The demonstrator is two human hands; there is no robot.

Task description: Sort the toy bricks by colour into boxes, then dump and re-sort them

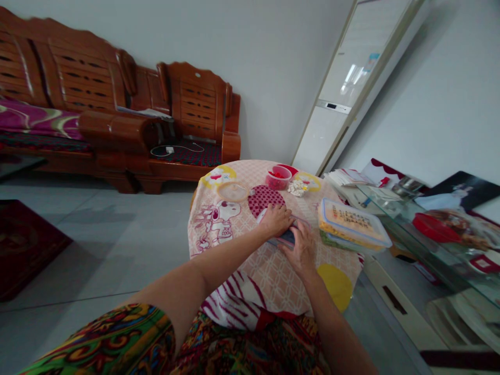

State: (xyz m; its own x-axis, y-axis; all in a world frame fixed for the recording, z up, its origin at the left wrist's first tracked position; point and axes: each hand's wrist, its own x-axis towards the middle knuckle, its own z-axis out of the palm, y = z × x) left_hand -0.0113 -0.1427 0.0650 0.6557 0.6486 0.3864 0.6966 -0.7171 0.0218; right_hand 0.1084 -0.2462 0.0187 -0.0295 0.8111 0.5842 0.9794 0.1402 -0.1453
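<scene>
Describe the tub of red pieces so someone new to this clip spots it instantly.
Start at the round, cloth-covered table. Past the left hand, near the far edge, a small round tub stands just left of a white, lumpy cluster in the picture. Its bright red contents set it apart from that cluster and from the flat pale disc further left.

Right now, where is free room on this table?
Free: tablecloth around the printed dog, between round lid and left forearm. Crowded: far side, with red tub and white cluster; right side, with stacked containers; middle, under both hands.
</scene>
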